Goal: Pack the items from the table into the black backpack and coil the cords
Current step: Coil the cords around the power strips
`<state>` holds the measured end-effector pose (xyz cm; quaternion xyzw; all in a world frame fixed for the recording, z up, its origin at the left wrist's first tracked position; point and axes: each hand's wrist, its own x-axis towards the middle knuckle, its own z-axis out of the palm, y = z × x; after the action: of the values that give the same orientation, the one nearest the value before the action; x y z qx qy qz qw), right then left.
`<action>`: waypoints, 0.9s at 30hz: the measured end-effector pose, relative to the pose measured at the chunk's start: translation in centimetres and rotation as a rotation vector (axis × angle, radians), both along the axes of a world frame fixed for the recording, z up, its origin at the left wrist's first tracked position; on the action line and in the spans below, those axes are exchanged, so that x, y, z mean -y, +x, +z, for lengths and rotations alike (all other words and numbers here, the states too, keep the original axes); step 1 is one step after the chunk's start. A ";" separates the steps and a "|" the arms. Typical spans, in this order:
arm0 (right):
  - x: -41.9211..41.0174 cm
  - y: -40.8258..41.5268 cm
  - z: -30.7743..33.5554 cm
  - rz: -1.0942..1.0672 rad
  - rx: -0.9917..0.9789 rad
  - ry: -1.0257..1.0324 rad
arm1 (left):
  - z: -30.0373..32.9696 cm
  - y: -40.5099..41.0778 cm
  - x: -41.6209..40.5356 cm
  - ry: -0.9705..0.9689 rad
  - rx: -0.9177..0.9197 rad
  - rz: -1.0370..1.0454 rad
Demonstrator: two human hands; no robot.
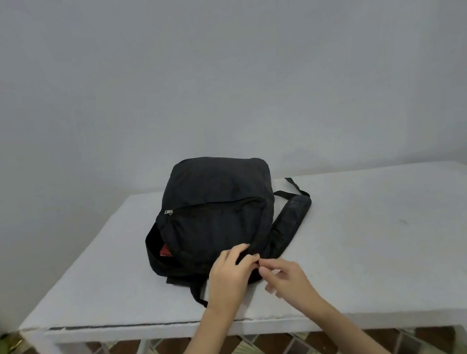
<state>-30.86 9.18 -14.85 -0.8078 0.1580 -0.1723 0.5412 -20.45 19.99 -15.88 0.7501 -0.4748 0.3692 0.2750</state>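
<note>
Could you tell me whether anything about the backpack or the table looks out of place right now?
The black backpack gapes open along its left side, a red item showing inside. The white table looks chipped along its front edge.

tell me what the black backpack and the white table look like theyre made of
Black backpack: thin matte woven fabric, probably nylon or polyester; it slumps and creases softly. Its zipper pull glints like metal. White table: hard painted top, possibly wood or board; the front edge shows chipped dark patches. Material underneath is unclear.

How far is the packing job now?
Mostly done: nothing loose shows on the white table. In hand: left hand holds the black backpack, right hand pinches its zipper pull. Left: the side gap showing a red item is unzipped.
</note>
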 end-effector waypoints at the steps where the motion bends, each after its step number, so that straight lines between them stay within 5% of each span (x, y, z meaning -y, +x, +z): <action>1: 0.1 -0.1 0.2 0.038 -0.030 0.050 | 0.0 0.0 -0.1 -0.008 0.007 -0.006; 5: 1.0 -0.4 0.9 0.119 -0.127 0.126 | 0.1 0.2 -0.2 -0.006 0.033 -0.017; 8: 1.8 -0.5 0.7 -0.014 -0.017 0.027 | 0.0 0.0 -0.2 -0.036 -0.006 -0.038; 11: 2.5 -0.4 0.3 -0.179 0.152 -0.329 | 0.0 -0.9 0.3 -0.132 -0.176 -0.047; 14: 1.9 0.5 0.5 -0.058 0.121 -0.645 | 0.1 -1.6 0.2 -0.246 -0.394 -0.088; 24: 2.5 2.6 2.1 -0.178 0.172 -0.838 | -0.2 0.6 -6.0 -0.406 -0.630 0.109; 27: 1.2 2.7 3.3 -0.223 -0.021 -0.904 | 0.3 2.7 -9.7 -0.555 -0.889 0.178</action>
<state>-28.13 7.99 -11.59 -0.9424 0.1585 -0.2728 0.1111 -17.79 29.66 -15.62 0.7707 -0.1315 0.1491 0.6054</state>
